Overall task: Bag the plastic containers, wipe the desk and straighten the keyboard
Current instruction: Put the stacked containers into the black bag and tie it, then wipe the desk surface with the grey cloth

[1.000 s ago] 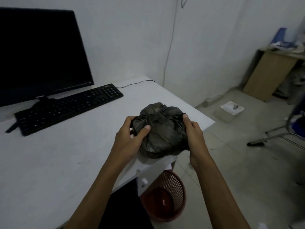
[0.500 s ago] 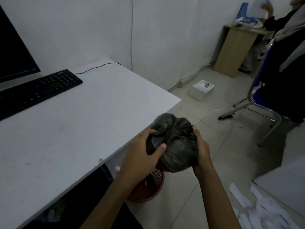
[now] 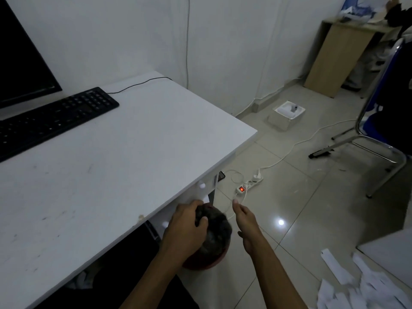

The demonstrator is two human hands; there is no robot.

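The white desk (image 3: 116, 166) fills the left half of the view, its front edge running diagonally from lower left to the corner at right. A black monitor (image 3: 20, 63) stands at the upper left, only partly in frame. A black keyboard (image 3: 55, 118) lies at an angle in front of it, its cable trailing back toward the wall.

A blue chair (image 3: 383, 121) on a metal frame stands at the right on the tiled floor. A wooden side table (image 3: 336, 56) stands in the far right corner.

Both forearms extend from the bottom edge toward the space below the desk's front edge. The left hand (image 3: 187, 228) is palm down, fingers and thumb curled over the top of a tied black plastic bag (image 3: 215, 235), gripping it. The bag sits in the mouth of a red wastebasket (image 3: 205, 263), of which only the near rim shows beneath the bag and hand.

The right hand (image 3: 246, 224) is just beside the bag at its right, apart from it, fingers extended and relaxed, holding nothing.

A white power strip (image 3: 249, 185) with a lit red switch lies on the floor beyond the hands. Torn white paper scraps (image 3: 361, 286) lie scattered at the lower right.
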